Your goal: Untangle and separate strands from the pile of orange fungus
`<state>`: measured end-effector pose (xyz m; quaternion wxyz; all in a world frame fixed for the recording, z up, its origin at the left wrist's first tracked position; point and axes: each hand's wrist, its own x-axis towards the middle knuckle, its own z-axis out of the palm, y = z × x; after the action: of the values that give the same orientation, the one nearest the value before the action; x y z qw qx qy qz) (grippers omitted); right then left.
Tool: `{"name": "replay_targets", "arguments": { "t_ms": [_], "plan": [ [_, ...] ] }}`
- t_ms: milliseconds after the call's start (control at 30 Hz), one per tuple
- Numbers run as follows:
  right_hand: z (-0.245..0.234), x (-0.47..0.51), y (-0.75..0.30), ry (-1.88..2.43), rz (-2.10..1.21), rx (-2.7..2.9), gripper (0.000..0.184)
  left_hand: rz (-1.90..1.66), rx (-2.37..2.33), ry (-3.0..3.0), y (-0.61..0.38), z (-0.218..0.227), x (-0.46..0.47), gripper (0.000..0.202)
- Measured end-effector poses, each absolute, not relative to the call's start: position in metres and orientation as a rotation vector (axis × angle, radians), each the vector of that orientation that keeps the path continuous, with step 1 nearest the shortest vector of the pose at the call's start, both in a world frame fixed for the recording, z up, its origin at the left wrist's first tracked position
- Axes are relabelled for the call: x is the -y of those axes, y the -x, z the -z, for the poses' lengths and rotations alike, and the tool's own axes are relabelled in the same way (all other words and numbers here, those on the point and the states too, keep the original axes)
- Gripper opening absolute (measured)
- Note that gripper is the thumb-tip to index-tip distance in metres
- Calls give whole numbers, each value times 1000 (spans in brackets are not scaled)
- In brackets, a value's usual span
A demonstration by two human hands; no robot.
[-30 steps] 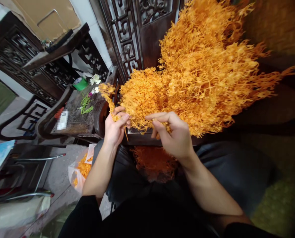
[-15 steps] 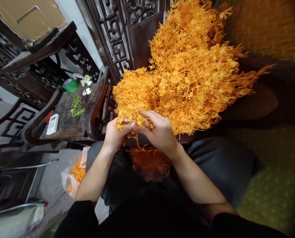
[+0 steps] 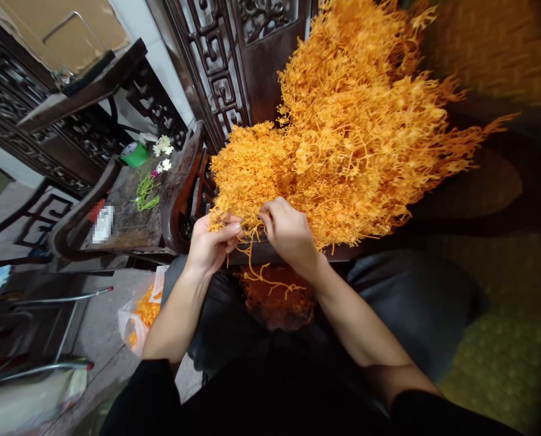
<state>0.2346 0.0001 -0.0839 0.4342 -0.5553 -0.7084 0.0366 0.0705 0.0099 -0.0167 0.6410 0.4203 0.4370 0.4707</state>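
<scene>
Left of the grip, a clear bag [image 3: 138, 315] of orange pieces is sitting on the floor, and a dark carved table [image 3: 129, 218] is carrying green stems [image 3: 145, 192]. The left hand [image 3: 211, 245] is pinching a small tuft, thumb pressed over it. Since half a second ago the hands have been drawing slightly apart, and loose strands [image 3: 263, 275] are now trailing below the grip, suggesting a piece is separating. The right hand [image 3: 291, 233] is curling closed into the orange sprig mass [image 3: 352, 139], which is heaped just above: wiry, branching, plastic-looking, finely knobbed
</scene>
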Motion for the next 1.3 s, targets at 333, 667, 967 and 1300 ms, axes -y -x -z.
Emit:
{"name": "replay_targets", "arguments": {
  "t_ms": [333, 667, 967, 1300],
  "plan": [
    [107, -27, -260, 1375, -442, 1453, 14, -1108, -715, -1071, -37, 4, -18, 16],
    [76, -8, -256, 767, -1540, 910, 51, -1035, -751, -1137, -36, 14, -20, 21],
    [81, -16, -269, 1101, -797, 814, 43, -1081, -640, -1186, -30, 11, -16, 19],
    [67, -3, -268, 708, -1709, 981, 49, -806, -647, -1305, -29, 18, -17, 26]
  ]
}}
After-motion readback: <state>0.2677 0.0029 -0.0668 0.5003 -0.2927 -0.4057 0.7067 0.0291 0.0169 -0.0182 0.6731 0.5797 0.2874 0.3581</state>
